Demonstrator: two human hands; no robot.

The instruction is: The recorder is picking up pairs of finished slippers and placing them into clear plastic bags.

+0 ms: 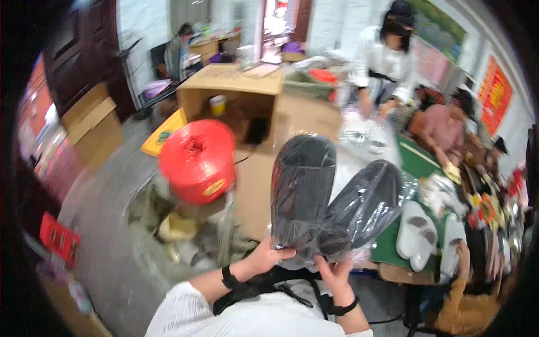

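L hand [261,260] & R hand [337,275] both grip clear bag [319,236] w/ dark shoes [306,180], mid-frame; bagging looks done. White shoes [414,212], lower R of frame, look unbagged.

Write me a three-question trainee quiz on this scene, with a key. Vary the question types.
1. What covers the dark slippers in the middle of the view?

2. True or false: the red roll is to the right of the dark slippers.

3. The wearer's left hand and right hand: which hold the dark slippers?
A. Left only
B. Right only
C. Both

Key:
1. Clear plastic.
2. False; it is to their left.
3. C.
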